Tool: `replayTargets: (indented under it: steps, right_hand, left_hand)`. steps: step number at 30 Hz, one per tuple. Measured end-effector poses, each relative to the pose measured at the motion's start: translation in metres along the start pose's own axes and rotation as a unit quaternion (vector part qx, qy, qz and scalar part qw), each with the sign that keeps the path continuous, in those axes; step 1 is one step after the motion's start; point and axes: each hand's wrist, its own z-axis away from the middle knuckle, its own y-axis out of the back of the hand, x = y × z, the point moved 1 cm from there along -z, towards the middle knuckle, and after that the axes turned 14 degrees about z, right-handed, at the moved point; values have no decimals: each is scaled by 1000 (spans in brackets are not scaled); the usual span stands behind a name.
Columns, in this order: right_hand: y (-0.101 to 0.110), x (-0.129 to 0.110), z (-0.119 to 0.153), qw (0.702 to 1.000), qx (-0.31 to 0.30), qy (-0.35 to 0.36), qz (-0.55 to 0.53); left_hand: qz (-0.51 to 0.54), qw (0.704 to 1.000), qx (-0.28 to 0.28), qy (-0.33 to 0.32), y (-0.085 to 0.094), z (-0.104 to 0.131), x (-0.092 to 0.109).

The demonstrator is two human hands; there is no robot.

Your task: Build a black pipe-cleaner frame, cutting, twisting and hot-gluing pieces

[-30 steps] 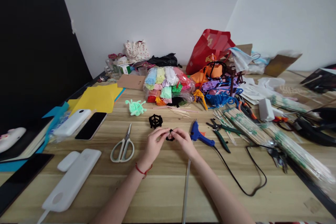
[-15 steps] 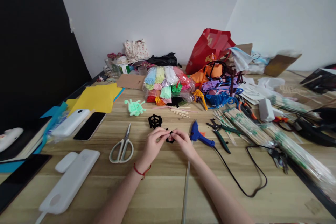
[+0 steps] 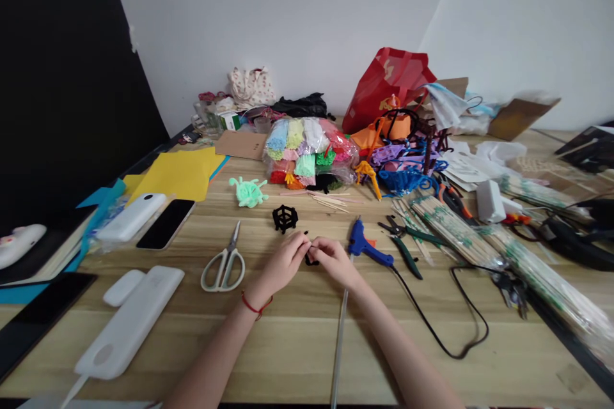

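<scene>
My left hand (image 3: 286, 258) and my right hand (image 3: 334, 259) meet over the middle of the table, fingertips pinched close together. Between them is a small black pipe cleaner piece (image 3: 311, 260), mostly covered by the fingers; a dark tip pokes up above the left fingertips. Just beyond my hands sits a black cage-like pipe cleaner shape (image 3: 284, 218). A mint-green fuzzy pipe cleaner figure (image 3: 248, 192) lies farther back. White-handled scissors (image 3: 223, 268) rest left of my left hand. Close by my right hand lies a blue glue gun (image 3: 368, 245) with a clear glue stick (image 3: 340, 339) trailing toward me.
Green-handled pliers (image 3: 407, 255) and bundled wooden sticks (image 3: 453, 230) lie to the right, with a black cord (image 3: 432, 327) looping nearer. Phones, a white power strip (image 3: 129, 326) and yellow sheets (image 3: 175, 172) occupy the left. A bag of coloured pipe cleaners (image 3: 307, 150) stands behind.
My fingers have shifted slightly around the black piece, the left hand turning a little more over it. The whole view has moved slightly; things on the table have stayed put.
</scene>
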Motion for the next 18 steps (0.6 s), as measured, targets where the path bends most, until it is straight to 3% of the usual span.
replayTargets:
  steps: [5, 18]
  right_hand:
    - [-1, 4, 0, 1000, -14, -11, 15]
    - [1, 10, -3, 998, -28, -25, -59]
  left_hand:
    - [-42, 999, -2, -35, 1, -1, -4]
    - [-5, 999, -51, -9, 6, 0, 3]
